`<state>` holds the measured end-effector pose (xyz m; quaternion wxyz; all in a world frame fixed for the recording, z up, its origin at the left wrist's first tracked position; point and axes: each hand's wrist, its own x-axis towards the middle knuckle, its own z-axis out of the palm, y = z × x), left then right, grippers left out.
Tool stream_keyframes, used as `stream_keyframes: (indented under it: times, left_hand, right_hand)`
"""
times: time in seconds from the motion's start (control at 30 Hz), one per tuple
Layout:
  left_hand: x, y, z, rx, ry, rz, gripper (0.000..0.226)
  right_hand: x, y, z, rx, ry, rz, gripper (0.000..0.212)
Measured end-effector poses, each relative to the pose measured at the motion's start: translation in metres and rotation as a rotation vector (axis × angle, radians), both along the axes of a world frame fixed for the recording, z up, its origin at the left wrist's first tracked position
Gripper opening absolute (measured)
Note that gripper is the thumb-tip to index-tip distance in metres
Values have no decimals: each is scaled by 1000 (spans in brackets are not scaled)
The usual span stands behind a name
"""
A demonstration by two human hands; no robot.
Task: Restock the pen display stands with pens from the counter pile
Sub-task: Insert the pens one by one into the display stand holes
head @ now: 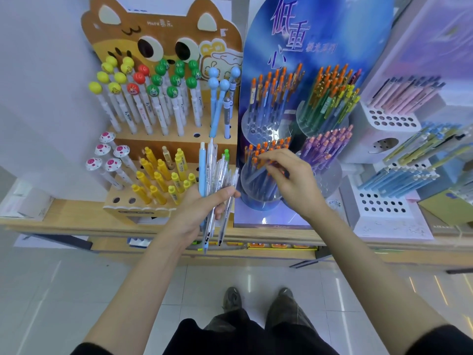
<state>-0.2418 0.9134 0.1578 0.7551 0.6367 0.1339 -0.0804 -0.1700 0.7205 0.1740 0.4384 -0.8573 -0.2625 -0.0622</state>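
Now right hand pinches pen (left hand: bundle).

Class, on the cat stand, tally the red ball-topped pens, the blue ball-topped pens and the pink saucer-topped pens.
Red ball-topped pens: 3
Blue ball-topped pens: 4
Pink saucer-topped pens: 5
Total: 12

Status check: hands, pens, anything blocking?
Left hand grips a bundle of pens. Right hand pinches an orange-capped pen over the front-left clear cup. Cup crowded, little room.
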Motion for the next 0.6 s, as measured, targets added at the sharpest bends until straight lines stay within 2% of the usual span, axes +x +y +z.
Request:
stream_keyframes:
  times: [0.07, 0.17, 0.43, 0.6]
  left_hand:
    - [1, -1, 3, 6, -17, 33, 8]
    - [3, -4, 9, 50, -30, 69, 15]
    - [0, -21, 21, 160, -1, 150, 19]
    - [-6, -21, 21, 218, 28, 143, 46]
  right_hand:
    - [-6, -5, 4, 107, 27, -85, 25]
    - [-13, -18, 13, 212, 53, -154, 25]
    - [-32, -40, 17, 354, 134, -229, 26]
    - [-49, -41, 15, 514, 152, -300, 33]
